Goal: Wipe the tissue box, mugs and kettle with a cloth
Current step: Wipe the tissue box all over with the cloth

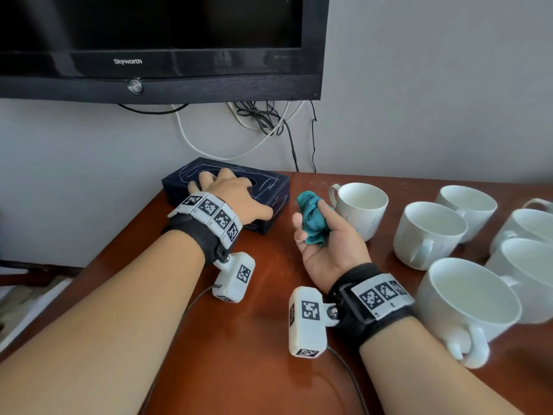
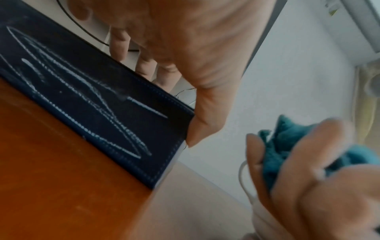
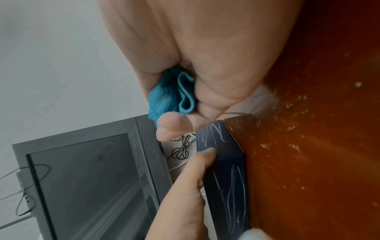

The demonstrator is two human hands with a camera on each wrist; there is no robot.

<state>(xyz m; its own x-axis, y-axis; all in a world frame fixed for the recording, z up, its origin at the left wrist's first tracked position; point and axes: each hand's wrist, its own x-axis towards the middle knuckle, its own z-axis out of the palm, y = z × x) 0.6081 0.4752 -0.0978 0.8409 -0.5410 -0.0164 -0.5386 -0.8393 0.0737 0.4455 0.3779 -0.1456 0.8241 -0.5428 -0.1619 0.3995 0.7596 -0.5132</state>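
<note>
Two hands flank the tissue box: the left hand lies spread on its top, while the right hand, clutching the bunched cloth, hovers just beside its right end, nearer.

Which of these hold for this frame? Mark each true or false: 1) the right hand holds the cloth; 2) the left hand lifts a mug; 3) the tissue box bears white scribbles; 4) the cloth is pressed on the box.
1) True: the right hand grips the teal cloth.
2) False: the left hand rests on the tissue box.
3) True: white marks show on its dark sides.
4) False: the cloth is held apart from the box, near a mug.
</note>
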